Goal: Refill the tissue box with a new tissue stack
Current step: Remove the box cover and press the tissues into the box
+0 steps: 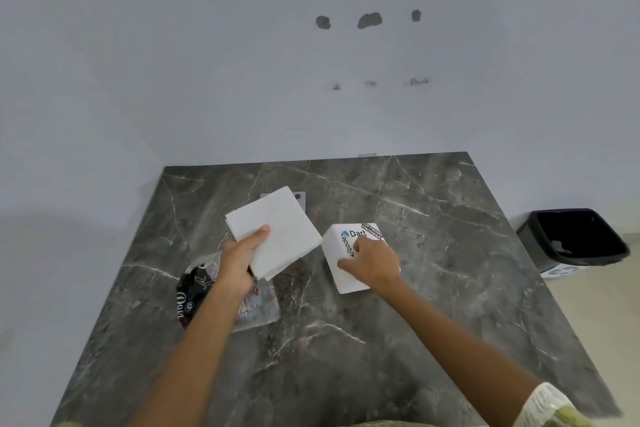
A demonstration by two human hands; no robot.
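Note:
A white stack of tissues (277, 230) hangs above the dark marble table (433, 288), pinched at its near-left corner by my left hand (239, 262), thumb on top. To its right stands a white tissue box (341, 248) with stickers reading "Dart" and "code" on it. My right hand (374, 263) rests on the box's top and near side, fingers wrapped over it. Whether the box has an opening is hidden by the hand.
An emptied clear and black plastic wrapper (201, 291) lies on the table under my left forearm. A small grey flat object (299, 199) peeks out behind the tissue stack. A black bin (575, 239) stands on the floor to the right, off the table.

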